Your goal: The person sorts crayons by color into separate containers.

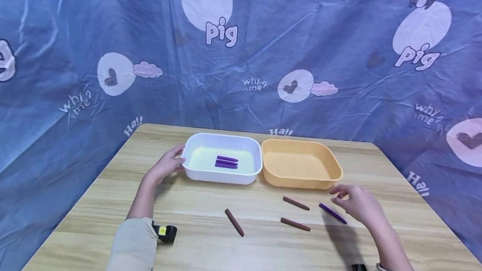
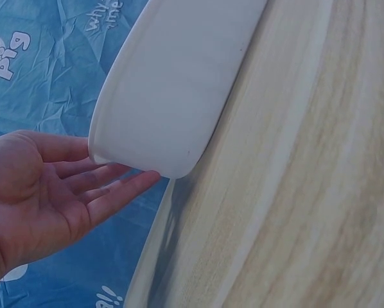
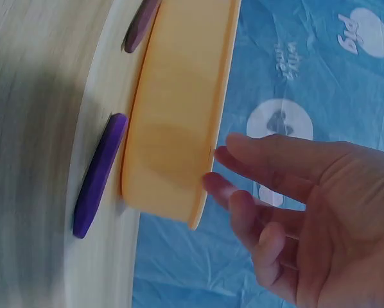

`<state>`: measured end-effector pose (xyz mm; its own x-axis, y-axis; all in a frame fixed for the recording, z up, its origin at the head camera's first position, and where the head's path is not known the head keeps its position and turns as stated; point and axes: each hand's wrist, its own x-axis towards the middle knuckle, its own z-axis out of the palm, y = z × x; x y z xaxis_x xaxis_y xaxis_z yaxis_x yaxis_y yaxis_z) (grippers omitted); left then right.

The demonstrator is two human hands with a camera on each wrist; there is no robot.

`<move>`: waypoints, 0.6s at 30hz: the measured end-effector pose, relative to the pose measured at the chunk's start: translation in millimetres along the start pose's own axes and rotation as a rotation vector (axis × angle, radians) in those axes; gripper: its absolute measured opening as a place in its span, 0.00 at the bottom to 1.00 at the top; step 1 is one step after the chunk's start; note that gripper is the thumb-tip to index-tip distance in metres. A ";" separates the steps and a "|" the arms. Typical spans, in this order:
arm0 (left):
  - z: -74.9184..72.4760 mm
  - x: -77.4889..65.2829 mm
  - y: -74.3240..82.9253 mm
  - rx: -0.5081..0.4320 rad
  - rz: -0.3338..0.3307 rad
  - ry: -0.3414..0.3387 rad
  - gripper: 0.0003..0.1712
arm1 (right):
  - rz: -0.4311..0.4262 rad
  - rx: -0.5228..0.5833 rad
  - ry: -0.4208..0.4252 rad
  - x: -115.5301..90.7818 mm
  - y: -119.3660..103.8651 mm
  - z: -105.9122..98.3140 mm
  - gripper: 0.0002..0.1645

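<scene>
A sleeve (image 1: 132, 241) is closest. Left hand (image 1: 167, 165) touches the white box (image 1: 218, 176), fingers straight: three sticks (image 1: 226, 162) in, four out. Loose right hand (image 1: 358, 204) holds nothing.

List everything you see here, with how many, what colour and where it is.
White tray: one, white, back of table, left
Orange tray: one, orange, right beside white tray
Purple crayons: three, purple, inside white tray
Loose purple crayon: one, purple, on table near right hand
Brown crayons: three, brown, on table before the trays
Table: one, light wood, beneath everything
Backdrop: one, blue, printed, behind table
Wrist devices: two, black, one per wrist
Left sleeve: one, beige, left forearm
Left hand: one, at white tray's left end
Right hand: one, near orange tray's front right corner
</scene>
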<state>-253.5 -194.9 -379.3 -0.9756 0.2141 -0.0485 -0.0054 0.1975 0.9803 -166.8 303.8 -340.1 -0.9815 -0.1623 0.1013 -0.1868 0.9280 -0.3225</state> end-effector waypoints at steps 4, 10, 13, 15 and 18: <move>0.2 1.0 -0.3 0.004 0.003 0.004 0.31 | 0.050 0.025 -0.078 -3.6 6.7 1.7 0.13; 0.6 1.9 -0.9 0.002 -0.002 0.006 0.32 | 0.085 0.037 -0.156 -7.0 10.9 5.3 0.14; 0.2 1.5 -0.8 0.011 -0.002 0.010 0.32 | 0.090 0.056 -0.173 -7.0 12.7 7.9 0.14; 0.3 1.4 -0.8 0.009 -0.002 0.012 0.31 | 0.088 0.065 -0.185 -7.3 14.7 9.8 0.13; 0.8 1.2 -0.9 0.013 0.001 0.010 0.32 | 0.089 0.081 -0.206 -8.0 18.3 13.3 0.12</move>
<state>-254.5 -194.1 -380.4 -0.9778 0.2047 -0.0452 -0.0012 0.2099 0.9777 -162.9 317.6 -359.4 -0.9804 -0.1538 -0.1229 -0.0935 0.9131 -0.3969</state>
